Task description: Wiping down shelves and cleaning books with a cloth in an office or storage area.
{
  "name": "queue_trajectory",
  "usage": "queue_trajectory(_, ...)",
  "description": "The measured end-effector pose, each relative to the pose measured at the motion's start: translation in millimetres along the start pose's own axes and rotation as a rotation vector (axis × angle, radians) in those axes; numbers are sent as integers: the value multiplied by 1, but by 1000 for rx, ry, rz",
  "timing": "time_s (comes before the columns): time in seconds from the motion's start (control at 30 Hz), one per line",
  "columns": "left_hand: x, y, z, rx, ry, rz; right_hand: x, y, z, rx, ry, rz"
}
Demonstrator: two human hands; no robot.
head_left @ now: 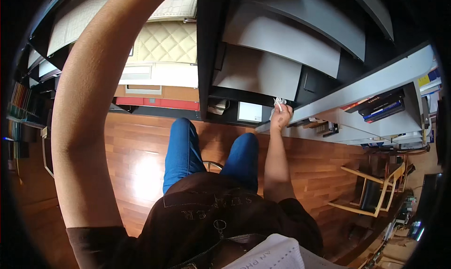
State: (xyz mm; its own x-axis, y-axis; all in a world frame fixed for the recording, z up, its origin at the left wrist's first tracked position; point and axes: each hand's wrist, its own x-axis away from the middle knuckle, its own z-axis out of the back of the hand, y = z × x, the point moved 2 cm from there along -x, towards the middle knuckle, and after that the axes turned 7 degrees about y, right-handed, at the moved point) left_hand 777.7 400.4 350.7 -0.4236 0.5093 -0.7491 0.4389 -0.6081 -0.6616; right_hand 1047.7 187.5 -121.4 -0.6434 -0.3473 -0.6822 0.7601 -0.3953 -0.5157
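While the white cloth (279, 101) is held bunched up in the right hand (281, 116), it is pressed against the front edge of the black shelf (244, 96), just under the lowest grey sample board (256, 71). The fingers are closed tight around the cloth, so only a small bit of it sticks out at the top.

The left arm (89, 95) is stretched far up, past the padded cream panels (164, 41), and the left hand is cut off at the top of the picture, so it cannot be told if it is open or closed. It may be used for holding on, but that is only a guess.

To do the wiping well, the cloth should be kept flat on the edge and slid along it slowly, so no dust is missed. More of the cloth could be let out of the fist, so a wider strip is cleaned in one go. The grey boards lean out above, so they should not be bumped or pushed crooked. The feet should be kept steady over the wooden floor (136, 161), since the body is stretched two ways at once.
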Motion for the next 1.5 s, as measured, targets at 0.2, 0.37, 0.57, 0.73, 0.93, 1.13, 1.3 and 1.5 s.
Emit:
queue_trajectory(0.2, -3, -1, 0, -20, 52, -26, 45, -124, -46, -3, -243, 159)
queue_trajectory(0.37, -1, 2, 2, 23, 55, 1, 79, -204, -44, -215, -443, 314)
queue_trajectory(0.57, -1, 4, 9, -21, 51, 3, 52, -135, -39, -239, -310, 357)
queue_trajectory(0.73, 13, 0, 0, 5, 83, -22, 15, -27, 8, 86, -175, 313)
queue_trajectory(0.93, 5, -9, 1, -14, 100, -24, -8, -20, 3, 339, -292, -6)
queue_trajectory(1.13, -9, -1, 6, 50, 30, 44, 59, -114, -62, -140, -366, 238)
queue_trajectory(1.3, -3, 15, 4, 31, 7, 100, 71, -167, -70, -361, -585, 136)
queue_trajectory(1.5, 92, 90, 39, 208, -177, 442, 34, -226, -12, -731, -453, -37)
